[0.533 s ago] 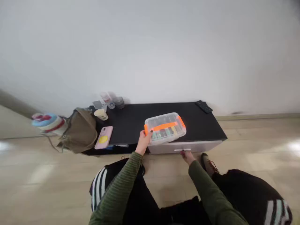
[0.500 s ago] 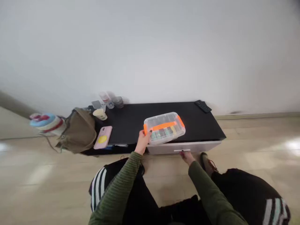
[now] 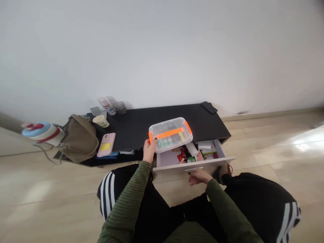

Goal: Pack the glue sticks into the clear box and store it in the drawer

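My left hand (image 3: 150, 150) grips the left end of a clear plastic storage box (image 3: 174, 143) with orange latches and an orange handle. Small green and yellow items show through its lid. The box is held tilted above the black cabinet top and the back left of the drawer. My right hand (image 3: 198, 177) has its fingers curled at the metal handle (image 3: 193, 169) on the front of the white drawer (image 3: 162, 161). The drawer stands pulled out, and inside lie a white box (image 3: 191, 149), red and green packets and papers. Part of its inside is hidden under the storage box.
On the black cabinet (image 3: 136, 125) are a pink phone (image 3: 106, 144), a paper cup (image 3: 101, 121), a glass jar (image 3: 119, 107), a spray bottle (image 3: 106, 105) and a remote control (image 3: 209, 107). A brown bag (image 3: 79, 138) and a white-and-blue bottle (image 3: 44, 132) stand at the left end.
The drawer has come out toward me with my right hand at its handle, so its contents now show. The storage box remains in my left hand. The whole view has shifted slightly.
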`<state>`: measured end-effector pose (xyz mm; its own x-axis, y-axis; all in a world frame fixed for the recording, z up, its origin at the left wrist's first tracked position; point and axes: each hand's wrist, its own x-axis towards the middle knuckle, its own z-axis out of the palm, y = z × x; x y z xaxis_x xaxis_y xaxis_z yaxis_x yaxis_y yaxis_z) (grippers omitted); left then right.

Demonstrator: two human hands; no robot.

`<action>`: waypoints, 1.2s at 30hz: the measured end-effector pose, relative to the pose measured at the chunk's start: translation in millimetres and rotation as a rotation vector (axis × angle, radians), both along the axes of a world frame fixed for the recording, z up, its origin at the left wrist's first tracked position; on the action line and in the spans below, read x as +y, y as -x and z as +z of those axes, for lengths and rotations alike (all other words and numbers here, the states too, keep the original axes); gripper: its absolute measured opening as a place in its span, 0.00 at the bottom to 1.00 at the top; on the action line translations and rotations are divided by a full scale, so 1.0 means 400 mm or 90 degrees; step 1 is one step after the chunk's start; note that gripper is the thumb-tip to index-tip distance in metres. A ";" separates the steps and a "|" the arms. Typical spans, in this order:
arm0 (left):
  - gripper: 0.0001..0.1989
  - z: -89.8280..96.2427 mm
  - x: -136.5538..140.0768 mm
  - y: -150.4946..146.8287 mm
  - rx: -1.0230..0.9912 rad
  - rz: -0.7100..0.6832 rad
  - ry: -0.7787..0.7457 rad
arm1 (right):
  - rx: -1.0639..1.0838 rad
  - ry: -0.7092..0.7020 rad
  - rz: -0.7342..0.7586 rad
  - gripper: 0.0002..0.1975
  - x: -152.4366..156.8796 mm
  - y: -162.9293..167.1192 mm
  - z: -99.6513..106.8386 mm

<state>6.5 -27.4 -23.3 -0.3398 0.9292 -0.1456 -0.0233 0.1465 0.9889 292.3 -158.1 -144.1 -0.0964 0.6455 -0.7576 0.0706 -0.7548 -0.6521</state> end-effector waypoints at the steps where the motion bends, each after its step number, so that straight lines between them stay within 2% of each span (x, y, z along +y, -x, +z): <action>1: 0.24 -0.005 -0.016 -0.001 0.003 -0.003 -0.005 | 0.018 -0.012 0.043 0.10 -0.004 -0.004 0.027; 3: 0.25 -0.015 -0.049 -0.005 0.011 -0.005 -0.010 | 0.042 -0.095 0.045 0.14 0.000 -0.016 0.085; 4: 0.25 -0.019 -0.067 -0.009 0.014 -0.004 -0.012 | 0.039 -0.178 -0.009 0.17 0.008 -0.023 0.113; 6: 0.25 -0.026 -0.105 -0.021 0.012 -0.003 -0.014 | 0.026 -0.338 -0.174 0.23 0.029 -0.034 0.160; 8: 0.25 -0.034 -0.146 -0.036 0.005 -0.002 -0.014 | 0.026 -0.420 -0.282 0.30 0.046 -0.040 0.184; 9: 0.25 -0.039 -0.167 -0.045 0.002 -0.002 -0.014 | 0.029 -0.430 -0.290 0.33 0.050 -0.039 0.188; 11: 0.25 -0.053 -0.207 -0.060 0.007 0.003 -0.014 | 0.021 -0.410 -0.244 0.36 0.051 -0.032 0.185; 15: 0.23 -0.094 -0.265 -0.078 0.030 0.029 -0.003 | -0.041 -0.382 -0.164 0.36 0.023 -0.013 0.173; 18: 0.22 -0.124 -0.288 -0.071 0.080 0.052 0.029 | -0.157 -0.426 -0.140 0.36 -0.005 -0.009 0.177; 21: 0.20 -0.152 -0.295 -0.056 0.148 0.053 0.100 | -0.302 -0.443 -0.040 0.34 -0.020 -0.010 0.169; 25: 0.17 -0.190 -0.273 -0.042 0.241 -0.012 0.219 | -0.421 -0.404 0.048 0.30 0.000 -0.008 0.125; 28: 0.15 -0.222 -0.235 -0.043 0.321 -0.096 0.277 | -0.476 -0.336 0.111 0.28 0.042 -0.004 0.093; 30: 0.13 -0.242 -0.208 -0.047 0.350 -0.141 0.311 | -0.513 -0.278 0.187 0.28 0.071 -0.002 0.079; 33: 0.11 -0.265 -0.177 -0.053 0.352 -0.171 0.336 | -0.569 -0.205 0.306 0.26 0.100 0.001 0.066; 36: 0.10 -0.276 -0.162 -0.059 0.349 -0.185 0.334 | -0.572 -0.179 0.368 0.23 0.104 0.006 0.056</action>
<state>30.2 -92.4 -133.6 -0.2454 0.8482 -0.4694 0.5551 0.5199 0.6493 289.7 -116.6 -121.9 0.0727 0.8406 -0.5367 0.8994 -0.2879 -0.3289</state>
